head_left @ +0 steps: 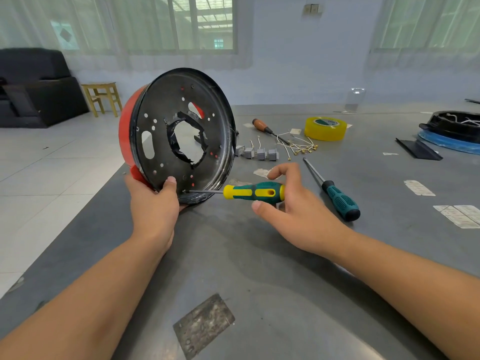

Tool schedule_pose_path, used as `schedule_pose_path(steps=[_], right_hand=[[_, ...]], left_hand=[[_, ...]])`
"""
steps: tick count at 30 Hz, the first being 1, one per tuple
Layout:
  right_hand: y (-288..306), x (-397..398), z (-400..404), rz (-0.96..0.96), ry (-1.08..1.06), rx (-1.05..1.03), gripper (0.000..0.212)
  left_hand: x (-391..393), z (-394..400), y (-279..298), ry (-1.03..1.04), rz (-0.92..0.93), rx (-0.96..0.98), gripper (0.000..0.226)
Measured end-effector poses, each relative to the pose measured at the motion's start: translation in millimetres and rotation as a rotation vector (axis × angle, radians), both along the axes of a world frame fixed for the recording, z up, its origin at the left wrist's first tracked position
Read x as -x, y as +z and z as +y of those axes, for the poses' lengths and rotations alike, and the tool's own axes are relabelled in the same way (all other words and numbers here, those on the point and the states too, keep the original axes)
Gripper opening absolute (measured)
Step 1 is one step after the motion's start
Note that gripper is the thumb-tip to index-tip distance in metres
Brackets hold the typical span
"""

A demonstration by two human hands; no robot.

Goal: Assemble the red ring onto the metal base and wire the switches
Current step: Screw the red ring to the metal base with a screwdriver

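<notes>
Tabletop (259,268): grey, scuffed, carried everything.
Metal base (181,133): stood on edge near the left border, red ring (127,133) seated behind it.
Left hand (153,203): its grip curled round the base's lower rim, thumb on the black face.
Right hand (293,203): its grip loosely closed on a green-yellow screwdriver (253,192), tip touching the base's lower edge.
Switches (257,152): four grey ones lay in a row right of the base, wires (298,145) just beyond.
</notes>
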State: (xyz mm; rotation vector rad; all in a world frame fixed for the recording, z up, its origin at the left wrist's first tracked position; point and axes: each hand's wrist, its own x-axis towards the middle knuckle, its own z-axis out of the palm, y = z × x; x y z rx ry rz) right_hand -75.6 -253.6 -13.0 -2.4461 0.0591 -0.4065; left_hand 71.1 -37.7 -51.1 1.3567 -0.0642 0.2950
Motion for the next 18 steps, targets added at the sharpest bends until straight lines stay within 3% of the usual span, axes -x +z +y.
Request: schedule_pose_path(steps=[3, 6, 8, 11, 14, 16, 18], right_hand=[[0.6, 0.4, 2.9, -0.019, -0.031, 0.015, 0.041], [2.6, -1.1, 7.6, 0.072, -0.163, 0.0, 0.083], [1.4, -1.4, 8.3, 0.081, -0.169, -0.022, 0.075], [-0.4, -0.7, 4.2, 0.075, -0.028, -0.24, 0.03], [0.2, -2.4, 1.8, 0.079, 0.048, -0.433, 0.02], [2.0, -2.6, 5.5, 0.036, -0.033, -0.41, 0.035], [2.1, -1.8, 8.2, 0.045, -0.152, -0.237, 0.057]], left_hand=[[1.0, -0.1, 0.0, -0.018, 0.002, -0.001, 0.042], [2.3, -0.2, 1.8, -0.025, 0.006, -0.018, 0.043], [2.7, -0.2, 2.6, -0.018, 0.007, -0.017, 0.042], [2.4, -0.2, 1.9, -0.016, 0.004, -0.004, 0.042], [2.8, -0.4, 2.3, -0.018, 0.004, -0.003, 0.042], [3.0, -0.3, 3.0, -0.012, 0.004, -0.021, 0.041], [3.7, -0.2, 3.6, -0.009, 0.002, -0.037, 0.04]])
